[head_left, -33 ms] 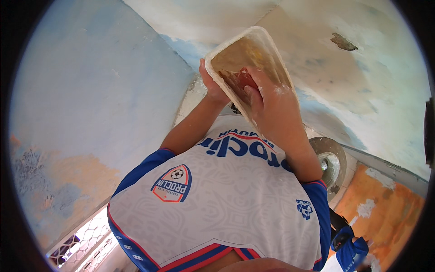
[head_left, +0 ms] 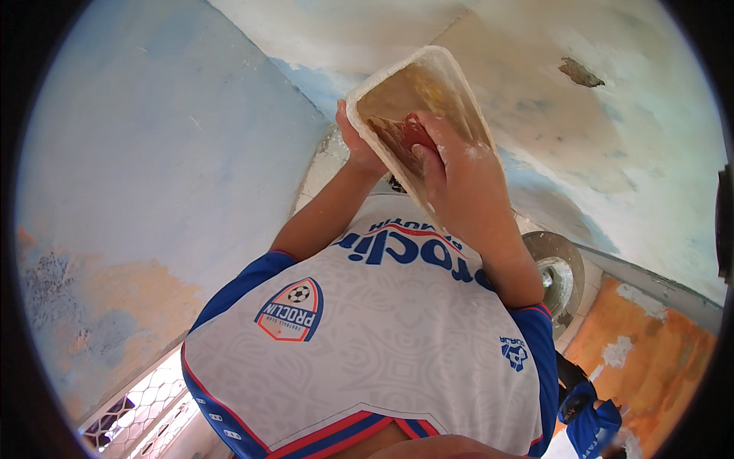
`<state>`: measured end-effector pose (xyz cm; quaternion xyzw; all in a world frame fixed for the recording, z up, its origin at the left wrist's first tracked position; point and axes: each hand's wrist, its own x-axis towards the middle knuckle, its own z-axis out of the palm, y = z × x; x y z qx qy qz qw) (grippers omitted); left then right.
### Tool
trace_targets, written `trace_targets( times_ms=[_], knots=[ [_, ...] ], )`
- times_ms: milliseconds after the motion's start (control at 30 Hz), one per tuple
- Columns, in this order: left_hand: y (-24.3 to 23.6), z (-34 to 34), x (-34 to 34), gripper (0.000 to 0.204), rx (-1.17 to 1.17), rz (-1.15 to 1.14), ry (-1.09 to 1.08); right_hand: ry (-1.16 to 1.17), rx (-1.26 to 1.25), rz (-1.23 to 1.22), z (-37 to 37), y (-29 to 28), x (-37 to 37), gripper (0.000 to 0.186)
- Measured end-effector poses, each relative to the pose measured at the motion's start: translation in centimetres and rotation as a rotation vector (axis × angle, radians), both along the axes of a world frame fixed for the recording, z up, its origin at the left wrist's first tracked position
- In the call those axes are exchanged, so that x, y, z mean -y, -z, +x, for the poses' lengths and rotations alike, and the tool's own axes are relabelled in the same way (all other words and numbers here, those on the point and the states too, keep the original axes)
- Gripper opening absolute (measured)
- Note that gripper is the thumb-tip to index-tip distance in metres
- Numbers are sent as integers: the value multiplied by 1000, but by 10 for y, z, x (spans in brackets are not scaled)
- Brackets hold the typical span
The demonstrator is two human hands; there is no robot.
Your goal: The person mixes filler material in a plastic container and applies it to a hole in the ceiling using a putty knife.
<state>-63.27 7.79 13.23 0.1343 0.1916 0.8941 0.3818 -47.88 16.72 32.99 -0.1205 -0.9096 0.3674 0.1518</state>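
A whitish rectangular tub (head_left: 437, 52), its rim crusted, is tilted in front of my chest. Brownish-tan paste with a yellowish patch coats its inside. My left hand (head_left: 362, 147) grips the tub from its left side, thumb up against the outer wall; its other fingers are hidden behind the tub. Inside the tub, my right hand (head_left: 462, 176) is closed round the reddish handle of a putty knife (head_left: 394, 135). Its fan-shaped blade is smeared and lies against the tub's left inner side. White smears mark the back of my right hand.
Patchy walls rise close by: a pale blue wall (head_left: 168, 130) left, a stained wall (head_left: 535, 76) ahead with a hole (head_left: 581, 72). Low on the right are a round, pale-smeared basin (head_left: 562, 287) and an orange, flaking surface (head_left: 650, 359). A mesh grille (head_left: 149, 405) is lower left.
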Motion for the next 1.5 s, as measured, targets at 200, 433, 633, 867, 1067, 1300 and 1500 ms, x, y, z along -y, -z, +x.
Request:
trace_targets(
  times_ms=[200, 433, 633, 867, 1067, 1300, 1500],
  knots=[
    [-26, -5, 9, 88, 31, 36, 11, 17, -14, -184, -4, -11, -6, 38],
    [-11, -15, 25, 89, -11, 143, -4, 107, -127, -688, -12, 0, -4, 39],
    [-73, -53, 81, 88, -29, -180, -162, 180, -290, -885, -58, -15, 40, 49],
    [-67, -64, 90, 88, 157, -191, -16, 304, -452, -838, -66, 4, 54, 41],
    [-69, -72, 104, 88, 156, -291, 68, 330, -469, -704, -52, 8, 82, 23],
    [-69, -75, 116, 87, 119, -287, 182, 367, -322, -564, -20, 14, 105, 21],
    [-70, -68, 103, 86, 205, -269, 241, 227, -416, -809, 14, 12, 109, 52]
  ],
)
